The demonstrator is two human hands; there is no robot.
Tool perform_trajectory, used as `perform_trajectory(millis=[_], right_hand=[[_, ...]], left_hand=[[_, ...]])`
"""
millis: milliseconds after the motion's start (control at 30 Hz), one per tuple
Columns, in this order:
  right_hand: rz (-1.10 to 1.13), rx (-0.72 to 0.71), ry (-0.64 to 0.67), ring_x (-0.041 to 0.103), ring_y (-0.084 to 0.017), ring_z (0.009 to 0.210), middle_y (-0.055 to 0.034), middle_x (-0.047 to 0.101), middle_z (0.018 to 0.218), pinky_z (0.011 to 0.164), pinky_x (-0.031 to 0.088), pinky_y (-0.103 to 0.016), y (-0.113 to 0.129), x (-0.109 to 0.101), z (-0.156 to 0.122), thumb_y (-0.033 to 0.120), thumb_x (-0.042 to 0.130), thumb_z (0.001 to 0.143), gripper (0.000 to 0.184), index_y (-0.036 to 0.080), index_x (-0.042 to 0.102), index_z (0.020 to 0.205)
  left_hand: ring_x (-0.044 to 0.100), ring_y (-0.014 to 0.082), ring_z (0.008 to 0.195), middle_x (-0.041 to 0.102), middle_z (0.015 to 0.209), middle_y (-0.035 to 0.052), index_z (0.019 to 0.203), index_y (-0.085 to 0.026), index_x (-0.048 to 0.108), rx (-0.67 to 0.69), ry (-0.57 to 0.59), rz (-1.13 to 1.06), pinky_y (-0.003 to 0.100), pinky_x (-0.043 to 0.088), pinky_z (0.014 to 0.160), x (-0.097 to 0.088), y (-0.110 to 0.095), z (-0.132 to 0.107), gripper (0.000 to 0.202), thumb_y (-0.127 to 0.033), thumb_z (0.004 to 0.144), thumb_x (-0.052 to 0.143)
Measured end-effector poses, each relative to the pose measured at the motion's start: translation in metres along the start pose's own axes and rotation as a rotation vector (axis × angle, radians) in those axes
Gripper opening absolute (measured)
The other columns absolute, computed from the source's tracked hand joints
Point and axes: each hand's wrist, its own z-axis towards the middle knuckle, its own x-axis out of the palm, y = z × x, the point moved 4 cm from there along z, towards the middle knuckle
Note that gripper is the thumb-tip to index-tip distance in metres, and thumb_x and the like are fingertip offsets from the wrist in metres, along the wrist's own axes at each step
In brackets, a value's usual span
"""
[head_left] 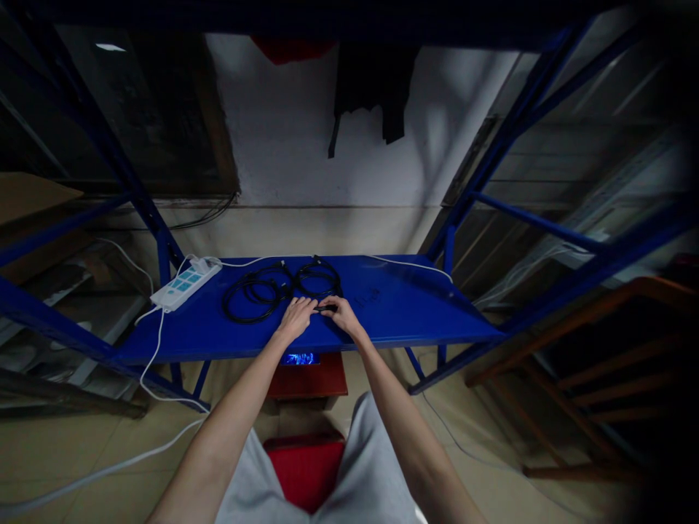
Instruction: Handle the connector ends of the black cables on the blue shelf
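While beside two cable coils (261,291), left hand (296,317) and right hand (342,314) both tight around one black plug (326,308)

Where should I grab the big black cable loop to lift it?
I'd pinch the strands on the left side of the black cable coil, coming straight down from above. It lies flat on the blue shelf, and that side looks free, away from the left hand.

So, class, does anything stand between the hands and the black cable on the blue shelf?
Nothing visible does. The left hand and right hand touch the black cable on the blue shelf; the power strip lies off to the left.
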Motion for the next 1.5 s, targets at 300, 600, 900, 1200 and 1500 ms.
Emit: perform_trajectory(millis=[300, 600, 900, 1200, 1500], right_hand=[[0.127, 0.041, 0.005, 0.071, -0.022, 0.089, -0.0046, 0.073, 0.089, 0.086, 0.054, -0.034, -0.002, 0.001, 0.001, 0.025, 0.076, 0.071, 0.028, 0.020, 0.064, 0.095], [0.118, 0.030, 0.009, 0.069, -0.020, 0.083, -0.0026, 0.069, 0.085, 0.075, 0.051, -0.029, -0.006, 0.005, 0.003, 0.035, 0.075, 0.076, 0.027, 0.021, 0.057, 0.090], [0.079, 0.115, -0.048, 0.068, -0.021, 0.075, -0.0020, 0.068, 0.075, 0.066, 0.050, -0.028, -0.009, 0.010, 0.006, 0.046, 0.074, 0.073, 0.033, 0.021, 0.054, 0.083], [0.108, 0.195, -0.072, 0.065, -0.019, 0.064, -0.0001, 0.067, 0.068, 0.058, 0.046, -0.026, 0.003, 0.015, 0.004, 0.038, 0.070, 0.070, 0.029, 0.021, 0.056, 0.089], [-0.069, 0.128, -0.111, 0.063, -0.017, 0.065, -0.0010, 0.068, 0.070, 0.062, 0.045, -0.025, 0.000, 0.017, 0.004, 0.035, 0.065, 0.077, 0.015, 0.020, 0.063, 0.077]], left_hand=[[0.054, 0.0247, 0.109, 0.060, 0.114, 0.0080, 0.115, -0.021, 0.053, -0.013, -0.073, -0.106, 0.040, 0.042, 0.099, -0.014, -0.005, -0.008, 0.021, -0.035, 0.099, 0.053], [0.054, 0.0248, 0.112, 0.055, 0.117, 0.0078, 0.116, -0.022, 0.051, -0.019, -0.090, -0.168, 0.043, 0.042, 0.103, -0.013, -0.006, -0.008, 0.027, -0.042, 0.098, 0.056], [0.055, 0.0232, 0.108, 0.056, 0.113, 0.0074, 0.109, -0.022, 0.056, 0.014, -0.063, -0.103, 0.042, 0.043, 0.101, -0.016, -0.012, -0.008, 0.018, -0.037, 0.101, 0.052], [0.055, 0.0251, 0.107, 0.056, 0.111, 0.0081, 0.103, -0.020, 0.052, -0.018, -0.085, -0.109, 0.044, 0.045, 0.100, -0.011, -0.009, -0.006, 0.024, -0.039, 0.093, 0.064], [0.054, 0.0253, 0.109, 0.056, 0.110, 0.0074, 0.104, -0.021, 0.053, -0.002, -0.110, -0.101, 0.045, 0.044, 0.102, -0.006, -0.006, -0.006, 0.024, -0.036, 0.092, 0.067]])
